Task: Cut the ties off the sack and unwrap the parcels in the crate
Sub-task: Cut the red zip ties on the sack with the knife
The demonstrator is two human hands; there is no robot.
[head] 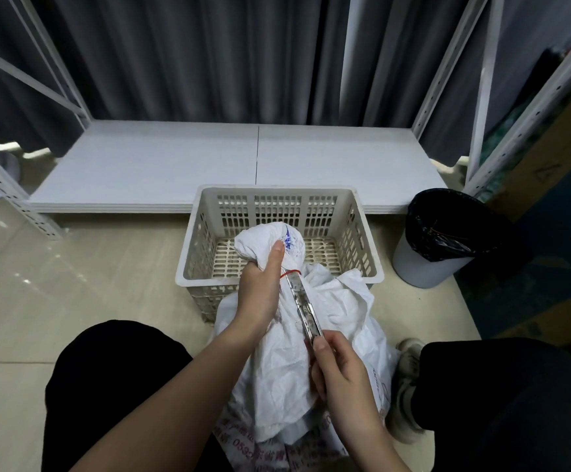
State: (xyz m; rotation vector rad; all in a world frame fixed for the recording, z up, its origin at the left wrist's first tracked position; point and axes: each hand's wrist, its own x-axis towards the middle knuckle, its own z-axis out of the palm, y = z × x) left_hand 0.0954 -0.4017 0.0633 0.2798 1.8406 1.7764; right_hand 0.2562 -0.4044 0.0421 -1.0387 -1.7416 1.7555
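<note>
A white woven sack [287, 366] stands on the floor between my knees, its bunched neck leaning over the front rim of a beige slotted crate [195, 250]. My left hand [260, 287] grips the sack's neck just below the gathered top. A thin red tie [292, 273] circles the neck beside my thumb. My right hand [342, 369] holds a metal utility knife [302, 304], whose blade tip touches the red tie. Inside the crate only its slotted floor shows; no parcels can be seen.
A low white shelf board [209, 165] runs behind the crate, with white rack posts at both sides and grey curtains behind. A grey bin with a black liner [447, 233] stands right of the crate. Cardboard boxes [549, 158] lean at far right.
</note>
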